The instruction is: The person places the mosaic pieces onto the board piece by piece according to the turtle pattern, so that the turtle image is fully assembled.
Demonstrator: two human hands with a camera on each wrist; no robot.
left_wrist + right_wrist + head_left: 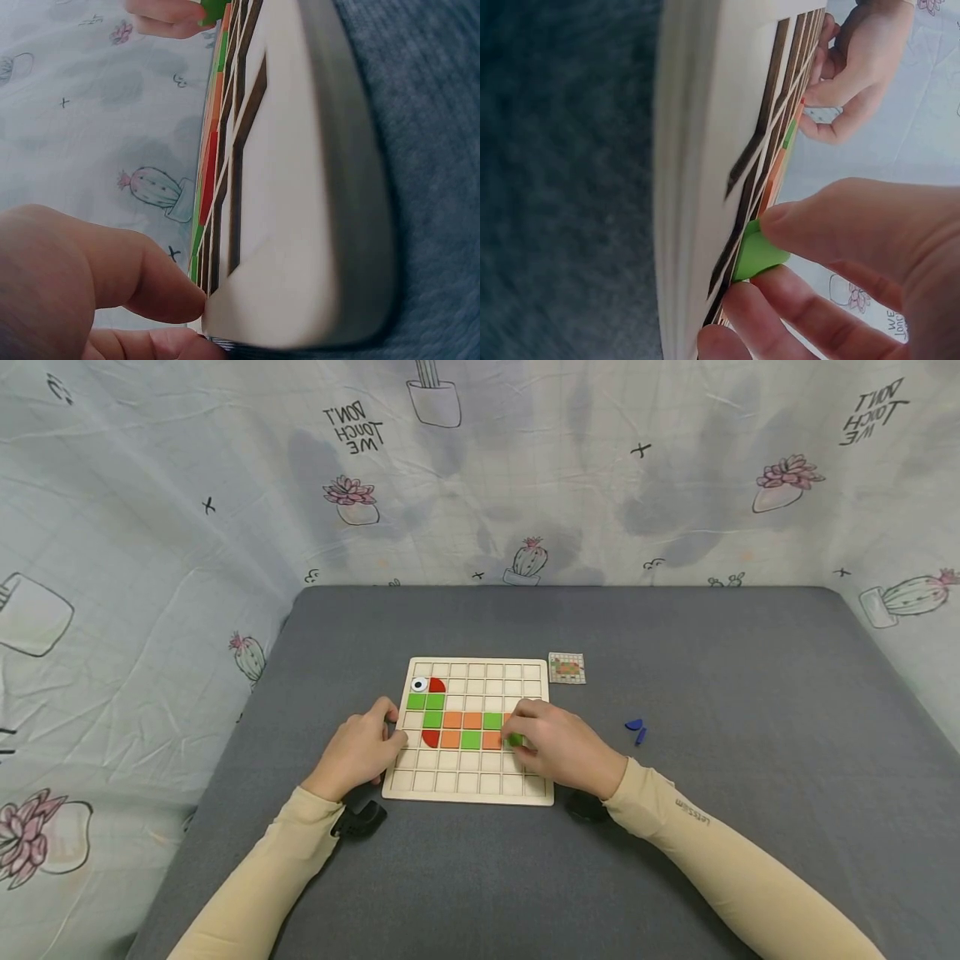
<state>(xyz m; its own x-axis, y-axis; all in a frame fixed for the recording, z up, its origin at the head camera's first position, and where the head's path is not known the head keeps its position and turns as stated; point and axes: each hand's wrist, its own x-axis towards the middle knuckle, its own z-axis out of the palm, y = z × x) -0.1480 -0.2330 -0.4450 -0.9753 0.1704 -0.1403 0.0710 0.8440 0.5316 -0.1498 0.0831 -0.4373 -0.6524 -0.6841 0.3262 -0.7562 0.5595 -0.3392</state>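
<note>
A wooden grid board (468, 783) lies on the table with green, orange and red tiles and an eye tile (419, 685) set in its squares. My left hand (356, 752) grips the board's left edge between thumb and curled fingers. Over the board's right part, my right hand (558, 739) pinches a green tile (757, 251) between thumb and fingers. This tile is tilted, with its lower edge at the grid, beside an orange tile (491, 741). A rounded side shows on it; its full shape is hidden by the fingers.
A small picture card (567, 668) lies by the board's upper right corner. Two small blue pieces (635, 725) lie right of the right hand on the grey tabletop (720, 693). A printed cloth (480, 468) hangs behind and at the sides.
</note>
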